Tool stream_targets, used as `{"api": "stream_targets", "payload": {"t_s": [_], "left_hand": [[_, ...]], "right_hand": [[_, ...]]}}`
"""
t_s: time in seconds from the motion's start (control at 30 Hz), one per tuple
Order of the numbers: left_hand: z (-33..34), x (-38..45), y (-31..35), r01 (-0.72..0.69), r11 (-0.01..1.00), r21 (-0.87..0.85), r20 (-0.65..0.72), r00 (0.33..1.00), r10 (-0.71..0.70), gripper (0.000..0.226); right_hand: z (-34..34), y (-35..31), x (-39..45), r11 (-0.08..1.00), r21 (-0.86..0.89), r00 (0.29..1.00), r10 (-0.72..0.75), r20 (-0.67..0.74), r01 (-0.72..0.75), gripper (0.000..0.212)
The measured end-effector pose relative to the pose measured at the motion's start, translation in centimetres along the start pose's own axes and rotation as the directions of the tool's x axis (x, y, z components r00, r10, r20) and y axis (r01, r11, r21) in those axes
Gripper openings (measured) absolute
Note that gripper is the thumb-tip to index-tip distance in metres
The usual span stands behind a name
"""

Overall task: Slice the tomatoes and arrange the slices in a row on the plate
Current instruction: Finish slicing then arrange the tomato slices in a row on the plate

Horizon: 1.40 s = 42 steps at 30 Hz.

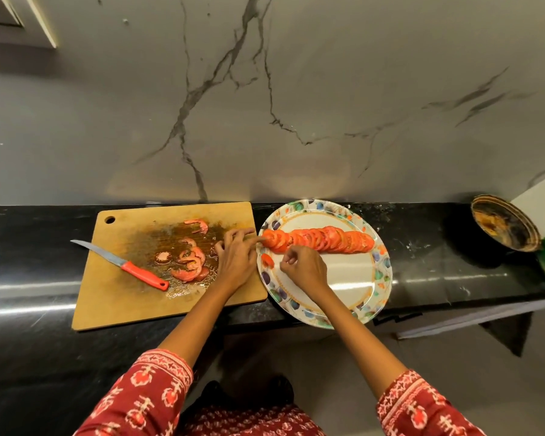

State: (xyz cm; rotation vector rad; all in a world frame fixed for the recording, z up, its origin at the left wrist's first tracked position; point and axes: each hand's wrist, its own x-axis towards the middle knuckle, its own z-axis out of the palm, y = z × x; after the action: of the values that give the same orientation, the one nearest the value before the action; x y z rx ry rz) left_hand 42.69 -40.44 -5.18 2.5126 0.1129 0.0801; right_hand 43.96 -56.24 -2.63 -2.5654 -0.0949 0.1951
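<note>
Black counter (pixel 44 247) is carrying a board (pixel 107 294) and, just beside it on the right, a plate (pixel 353 278). On the plate a row (pixel 324 240) of overlapping slices is running across. The left hand (pixel 236 259) is reaching a finger to the row's left end; the right hand (pixel 302 269), fingers curled, is seeming to pinch something small, I cannot tell what. One slice (pixel 267 260) is lying apart on the rim. It should probably be tucked under the end slice, keeping the same overlap. More pieces (pixel 189 262) and the knife (pixel 123 262) are lying on the board.
</note>
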Motion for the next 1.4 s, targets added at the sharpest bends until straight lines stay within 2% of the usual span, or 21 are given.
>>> {"api": "stream_targets", "payload": {"t_s": [0.07,0.2,0.4,0.53,0.77,0.93,1.07,1.2,1.4], "left_hand": [[-0.2,0.4,-0.2,0.021,0.999,-0.044,-0.027,0.999,-0.022,0.037],[-0.3,1.4,-0.4,0.010,0.998,-0.062,0.003,1.000,-0.009,0.038],[-0.3,2.9,-0.3,-0.013,0.999,-0.042,0.059,0.998,0.015,0.040],[-0.4,3.7,0.0,0.003,1.000,-0.028,0.076,0.997,-0.001,0.036],[-0.3,3.8,0.1,0.018,0.999,-0.050,0.058,0.998,-0.016,0.031],[-0.1,3.6,0.1,0.019,0.999,-0.047,0.070,0.997,-0.016,0.030],[-0.4,3.3,0.0,0.039,0.993,-0.111,0.011,0.999,-0.038,0.035],[-1.0,2.6,-0.3,0.045,0.987,-0.152,-0.048,0.997,-0.053,0.031],[-1.5,1.6,-0.6,0.052,0.983,-0.176,-0.085,0.994,-0.068,0.025]], "right_hand": [[-0.6,0.2,0.2,0.999,-0.012,1.000,-0.030,0.009,0.030,0.009],[0.1,-0.7,0.2,0.988,-0.100,0.992,-0.111,0.063,0.116,0.034],[1.0,-1.4,0.2,0.970,-0.142,0.977,-0.185,0.107,0.199,0.031],[0.8,-1.5,0.6,0.957,-0.179,0.954,-0.183,0.236,0.228,0.041],[-0.1,-1.3,1.0,0.959,-0.155,0.937,-0.184,0.296,0.238,0.033],[-0.6,-0.8,1.3,0.983,0.041,0.953,-0.181,0.241,0.177,0.018],[-2.5,-1.0,2.4,0.967,0.066,0.956,-0.254,0.147,0.247,0.016],[-3.7,-1.4,3.7,0.930,-0.139,0.940,-0.335,0.066,0.341,0.015],[-2.8,-3.3,4.5,0.796,-0.287,0.844,-0.480,0.237,0.533,0.021]]}}
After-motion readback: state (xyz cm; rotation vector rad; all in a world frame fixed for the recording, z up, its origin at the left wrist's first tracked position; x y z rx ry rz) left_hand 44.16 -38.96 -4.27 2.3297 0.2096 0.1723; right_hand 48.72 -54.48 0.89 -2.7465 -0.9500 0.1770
